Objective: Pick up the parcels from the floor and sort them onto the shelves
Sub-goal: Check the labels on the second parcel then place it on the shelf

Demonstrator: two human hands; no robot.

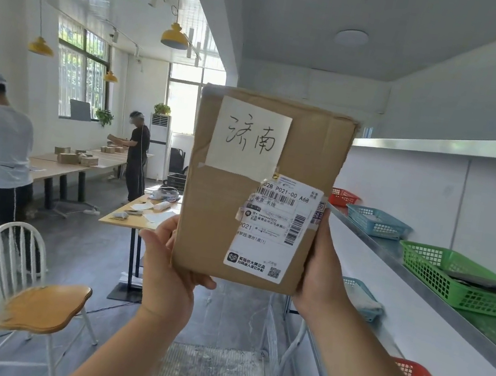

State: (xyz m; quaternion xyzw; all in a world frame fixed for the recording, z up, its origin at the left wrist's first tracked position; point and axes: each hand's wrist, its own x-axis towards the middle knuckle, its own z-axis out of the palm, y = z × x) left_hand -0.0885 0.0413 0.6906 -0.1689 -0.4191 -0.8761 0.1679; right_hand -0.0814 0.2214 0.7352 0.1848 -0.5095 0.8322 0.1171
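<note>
- While the left hand [168, 273] grips the parcel's [259, 190] lower left corner, the right hand [321, 273] clasps its lower right edge.
- The parcel is upright in the air, label side to the camera, beside the shelf's [379, 242] front edge.
- A red basket [342, 197], a blue basket [376, 222] and a green basket [443, 275] sit on that shelf.

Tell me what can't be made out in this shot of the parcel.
Head view:
brown cardboard parcel: back face turned away.
left hand, right hand: fingers mostly hidden behind the parcel.
white printed shipping label: small print too fine.
red plastic basket, lower right: partly covered by the right forearm.
</note>
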